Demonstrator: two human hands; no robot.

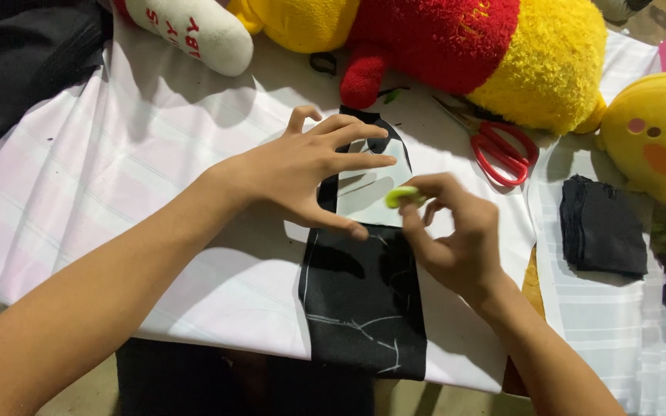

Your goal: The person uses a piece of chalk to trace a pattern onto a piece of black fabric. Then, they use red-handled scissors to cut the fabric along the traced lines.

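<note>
- Fingers of my left hand (302,173) are spread apart, pressing a pale paper template (371,192) flat onto the black fabric strip (364,308)
- My right hand (456,239) has its fingers pinched together on a small green chalk piece (402,196) at the template's right edge
- Fabric lies on the worktop (117,200) under a white striped cloth, its near end hanging over the edge; pale chalk lines already cross it
- Red-handled scissors (502,150) and a folded black stack (603,227) lie to the right, plush toys (464,46) behind
- Risk, in my judgement: the template could creep under lighter pressure, skewing the outline; the overhanging end could drag the strip
</note>
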